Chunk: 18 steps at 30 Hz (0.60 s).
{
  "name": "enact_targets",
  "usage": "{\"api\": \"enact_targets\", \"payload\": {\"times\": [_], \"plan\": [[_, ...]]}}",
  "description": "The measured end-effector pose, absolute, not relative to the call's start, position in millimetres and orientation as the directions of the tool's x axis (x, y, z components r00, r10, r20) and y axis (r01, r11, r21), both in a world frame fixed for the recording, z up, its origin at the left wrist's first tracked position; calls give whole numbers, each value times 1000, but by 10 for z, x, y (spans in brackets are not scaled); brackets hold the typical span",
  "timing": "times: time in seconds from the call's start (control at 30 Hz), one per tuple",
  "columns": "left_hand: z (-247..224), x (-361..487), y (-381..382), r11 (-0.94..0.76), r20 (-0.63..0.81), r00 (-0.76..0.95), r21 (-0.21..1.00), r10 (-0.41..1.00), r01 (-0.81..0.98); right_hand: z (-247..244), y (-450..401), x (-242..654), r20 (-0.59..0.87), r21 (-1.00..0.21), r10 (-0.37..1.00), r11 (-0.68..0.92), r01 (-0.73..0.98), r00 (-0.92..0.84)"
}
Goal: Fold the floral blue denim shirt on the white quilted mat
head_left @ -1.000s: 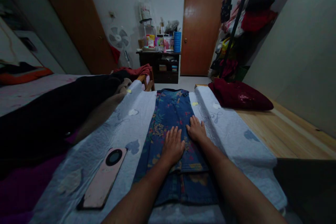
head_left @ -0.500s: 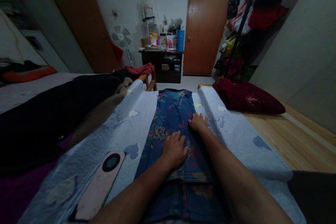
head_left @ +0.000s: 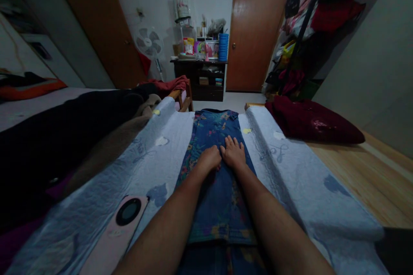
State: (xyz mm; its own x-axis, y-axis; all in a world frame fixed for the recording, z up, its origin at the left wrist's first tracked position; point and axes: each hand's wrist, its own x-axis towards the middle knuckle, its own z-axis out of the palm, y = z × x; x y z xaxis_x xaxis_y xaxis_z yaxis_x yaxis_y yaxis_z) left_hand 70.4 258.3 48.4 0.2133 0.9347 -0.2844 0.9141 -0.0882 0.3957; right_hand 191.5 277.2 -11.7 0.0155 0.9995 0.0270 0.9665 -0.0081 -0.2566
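A blue floral garment [head_left: 213, 215] lies lengthwise on a pale blue patterned cloth [head_left: 161, 154], its dark neckline at the far end. My left hand [head_left: 209, 158] rests on the garment's middle with its fingers curled in. Whether a bit of fabric is inside those fingers is hidden. Close beside it, my right hand [head_left: 233, 152] lies flat on the garment, fingers stretched out and a little apart. Another fold of similar blue fabric shows at the bottom, partly cut off by the frame. Left of my left forearm lies a pink phone [head_left: 111, 242] with a round black camera.
A folded dark red cloth [head_left: 309, 120] sits on a wooden surface [head_left: 361, 167] at the right. Dark clothes [head_left: 74, 133] are heaped on the left. Farther back stand a dark cabinet [head_left: 183, 77], a white fan [head_left: 149, 43] and a brown door [head_left: 258, 30].
My left hand has moved forward and its spread fingers have curled in. My right hand has shifted left, from the garment's right edge onto its middle, beside the left hand.
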Motion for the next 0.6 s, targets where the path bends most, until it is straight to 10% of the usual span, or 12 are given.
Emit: {"api": "enact_targets", "payload": {"times": [0.17, 0.37, 0.6], "plan": [[536, 781, 2853, -55, -238, 148, 355, 960, 933, -132, 2790, 1912, 47, -242, 998, -34, 970, 47], [100, 767, 2955, -193, 235, 123, 301, 964, 934, -158, 2778, 1945, 156, -288, 985, -22, 957, 69], [-196, 719, 3007, -217, 221, 153, 305, 963, 927, -182, 2838, 2026, 202, -399, 973, -19, 917, 108]]}}
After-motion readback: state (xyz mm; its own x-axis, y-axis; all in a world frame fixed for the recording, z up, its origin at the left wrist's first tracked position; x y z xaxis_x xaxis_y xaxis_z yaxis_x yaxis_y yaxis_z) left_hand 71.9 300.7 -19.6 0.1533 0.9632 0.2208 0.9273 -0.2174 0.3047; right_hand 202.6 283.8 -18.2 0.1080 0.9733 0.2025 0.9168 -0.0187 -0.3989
